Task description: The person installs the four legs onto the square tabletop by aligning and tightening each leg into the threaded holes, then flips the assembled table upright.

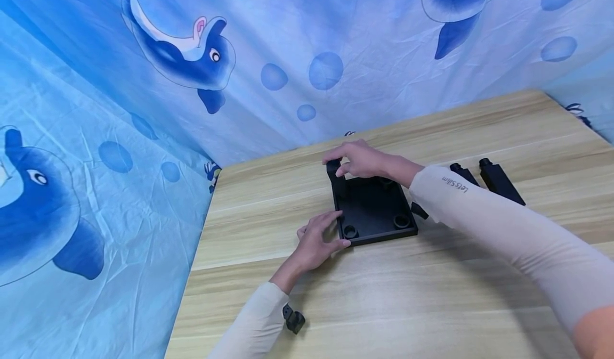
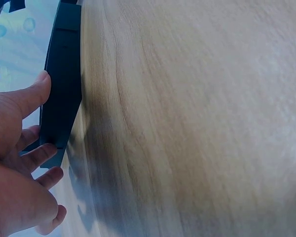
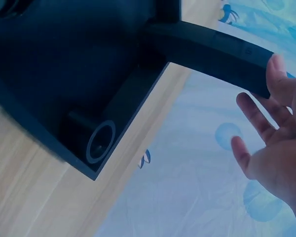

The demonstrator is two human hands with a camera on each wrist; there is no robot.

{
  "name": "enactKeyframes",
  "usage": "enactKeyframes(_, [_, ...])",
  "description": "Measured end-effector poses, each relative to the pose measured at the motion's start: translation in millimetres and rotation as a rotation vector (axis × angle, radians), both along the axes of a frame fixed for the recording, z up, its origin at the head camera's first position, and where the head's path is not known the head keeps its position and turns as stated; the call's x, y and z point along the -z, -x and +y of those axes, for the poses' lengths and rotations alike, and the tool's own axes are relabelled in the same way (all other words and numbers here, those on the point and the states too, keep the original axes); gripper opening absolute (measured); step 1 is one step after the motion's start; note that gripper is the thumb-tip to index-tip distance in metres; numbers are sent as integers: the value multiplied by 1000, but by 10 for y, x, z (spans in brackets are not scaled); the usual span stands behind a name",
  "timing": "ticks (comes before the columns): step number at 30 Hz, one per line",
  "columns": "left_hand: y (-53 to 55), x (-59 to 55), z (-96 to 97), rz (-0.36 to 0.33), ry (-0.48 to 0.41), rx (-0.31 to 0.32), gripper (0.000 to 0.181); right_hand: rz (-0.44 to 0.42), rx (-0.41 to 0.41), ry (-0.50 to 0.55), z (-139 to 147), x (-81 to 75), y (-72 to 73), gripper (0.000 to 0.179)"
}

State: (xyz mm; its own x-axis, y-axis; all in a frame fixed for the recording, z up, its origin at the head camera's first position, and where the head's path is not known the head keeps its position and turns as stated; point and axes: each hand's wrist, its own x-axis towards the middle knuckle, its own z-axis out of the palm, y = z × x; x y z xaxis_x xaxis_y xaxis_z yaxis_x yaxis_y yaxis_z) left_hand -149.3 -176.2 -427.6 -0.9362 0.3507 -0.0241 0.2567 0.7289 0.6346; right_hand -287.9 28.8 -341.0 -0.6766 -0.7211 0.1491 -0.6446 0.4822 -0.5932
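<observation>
A square black tray-like base (image 1: pixel 371 207) with raised edges lies on the table, round sockets (image 3: pixel 101 140) in its corners. At its far left corner a black leg (image 1: pixel 339 188) stands upright. My right hand (image 1: pixel 362 159) holds the top of this leg between thumb and fingers, as the right wrist view also shows. My left hand (image 1: pixel 314 244) grips the base at its near left corner, thumb on the near side and fingers along the left edge. In the left wrist view the thumb presses the base's outer wall (image 2: pixel 64 64).
Two loose black legs (image 1: pixel 501 182) lie to the right on the wooden table (image 1: pixel 249 215), one partly behind the right sleeve. Another black piece (image 1: pixel 419 210) pokes out beneath that sleeve. A small black object (image 1: pixel 295 321) is beside the left sleeve. A blue dolphin-print curtain (image 1: pixel 297 39) hangs behind.
</observation>
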Motion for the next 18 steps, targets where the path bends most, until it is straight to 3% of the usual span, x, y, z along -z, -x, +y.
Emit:
enactKeyframes(10, [-7,10,16,9,4,-9,70,172,24,-33,15,9,7,40])
enactKeyframes(14, [-8,11,19,19,2,-8,70,190,28,-44,7,14,6,40])
enactKeyframes(18, [-8,11,20,22,10,-10,70,145,27,-13,3,27,-11,41])
